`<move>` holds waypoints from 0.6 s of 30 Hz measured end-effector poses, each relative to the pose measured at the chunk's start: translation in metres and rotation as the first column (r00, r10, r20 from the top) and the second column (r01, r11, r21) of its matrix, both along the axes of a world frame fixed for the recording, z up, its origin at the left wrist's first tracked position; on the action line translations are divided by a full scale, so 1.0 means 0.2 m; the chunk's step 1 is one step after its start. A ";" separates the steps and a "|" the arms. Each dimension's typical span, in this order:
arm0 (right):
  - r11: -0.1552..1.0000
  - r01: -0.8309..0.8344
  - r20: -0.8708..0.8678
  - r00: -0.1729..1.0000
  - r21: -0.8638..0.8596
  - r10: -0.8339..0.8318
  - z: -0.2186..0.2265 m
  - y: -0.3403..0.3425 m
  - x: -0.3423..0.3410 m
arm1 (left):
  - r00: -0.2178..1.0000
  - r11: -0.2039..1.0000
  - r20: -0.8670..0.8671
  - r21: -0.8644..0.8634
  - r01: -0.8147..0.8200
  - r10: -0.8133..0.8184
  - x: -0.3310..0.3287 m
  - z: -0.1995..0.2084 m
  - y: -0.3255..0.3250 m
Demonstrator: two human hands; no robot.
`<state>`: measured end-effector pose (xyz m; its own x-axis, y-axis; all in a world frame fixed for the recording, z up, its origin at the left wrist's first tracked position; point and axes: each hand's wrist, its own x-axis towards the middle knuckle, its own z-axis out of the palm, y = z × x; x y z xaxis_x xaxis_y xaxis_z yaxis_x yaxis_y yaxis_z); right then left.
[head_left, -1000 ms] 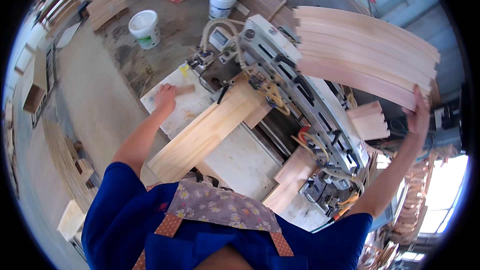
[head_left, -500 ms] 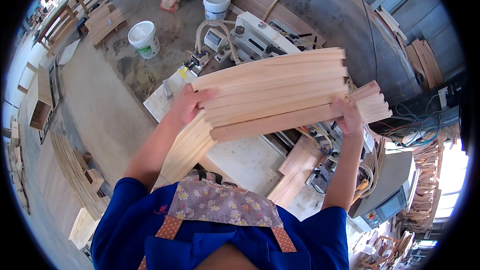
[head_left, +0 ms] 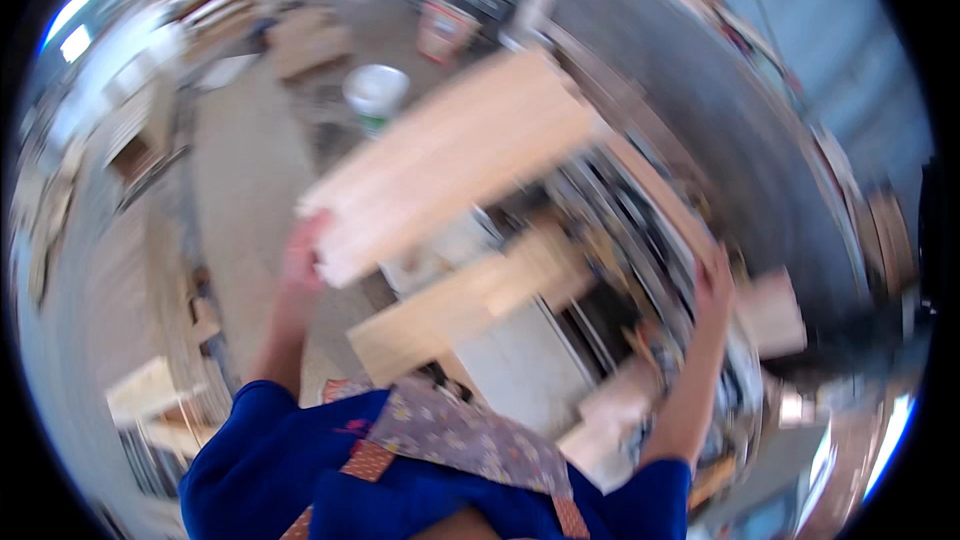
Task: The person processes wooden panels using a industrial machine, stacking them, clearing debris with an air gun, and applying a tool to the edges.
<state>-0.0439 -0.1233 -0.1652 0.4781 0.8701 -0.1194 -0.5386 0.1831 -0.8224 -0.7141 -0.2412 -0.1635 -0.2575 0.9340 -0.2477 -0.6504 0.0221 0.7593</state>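
Note:
The picture is smeared by motion. My left hand point(head_left: 308, 248) is closed on the near left corner of a stack of pale wooden boards point(head_left: 455, 160), which slants up and away to the right. Off to the right, my right hand point(head_left: 712, 275) is closed around the near end of a narrow brownish wooden strip point(head_left: 660, 190). That strip runs from the hand up toward the far right end of the stack; whether they touch I cannot tell. Below the stack lie more pale boards point(head_left: 430, 315) on a white-topped machine table point(head_left: 525, 355).
Machine rails and fittings point(head_left: 615, 220) stand between my arms. A white bucket point(head_left: 375, 92) and a red-and-white sack point(head_left: 445, 30) are on the floor beyond. Piled boards point(head_left: 165, 380) lie at the left, and another board end point(head_left: 770, 315) juts out at the right.
The stack has swung up and left with my left hand. My right hand has come away from the stack's right end and now holds a separate strip. The view has turned.

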 end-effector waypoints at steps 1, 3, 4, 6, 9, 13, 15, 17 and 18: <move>1.000 -0.029 0.048 0.998 -0.013 0.029 -0.04 0.07 0.00 | 0.999 0.998 -0.031 0.061 -0.010 0.011 0.01 -0.01 -0.05; 0.985 -0.020 0.032 0.999 -0.169 0.026 -0.06 0.21 0.01 | 0.999 0.997 -0.032 0.080 0.005 -0.002 0.00 -0.03 -0.11; 0.973 0.036 0.045 0.999 -0.226 -0.027 -0.07 0.26 0.01 | 0.998 0.995 -0.008 0.084 0.057 -0.057 0.00 -0.04 -0.12; 0.916 0.158 0.317 0.948 -0.368 -0.035 -0.06 0.30 0.00 | 0.993 0.988 0.079 0.138 0.070 -0.082 -0.01 -0.04 -0.18; 0.688 0.719 0.993 0.023 -0.099 0.119 -0.05 0.29 -0.05 | 0.985 0.981 0.123 0.167 0.098 -0.120 -0.01 -0.02 -0.26; 0.596 0.799 0.949 -0.245 0.081 0.199 -0.04 0.19 -0.14 | 0.990 0.989 0.129 0.145 0.038 -0.057 -0.01 0.01 -0.33; 0.625 0.727 0.898 -0.431 0.286 0.090 0.01 0.12 -0.21 | 0.989 0.987 0.134 0.156 0.043 -0.064 -0.01 0.01 -0.34; 0.910 0.410 0.997 -0.004 0.069 -0.073 0.09 -0.01 -0.28 | 0.988 0.983 0.130 0.174 0.056 -0.079 -0.02 0.02 -0.33; 0.973 0.230 0.967 0.250 -0.011 -0.048 0.15 -0.08 -0.34 | 0.988 0.981 0.127 0.183 0.066 -0.090 -0.01 0.03 -0.32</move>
<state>-0.1122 -0.1384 -0.1344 0.4323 0.7968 0.4222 0.6808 0.0186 -0.7322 -0.7160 -0.3055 -0.1583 -0.1578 0.9821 -0.1033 -0.7480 -0.0506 0.6618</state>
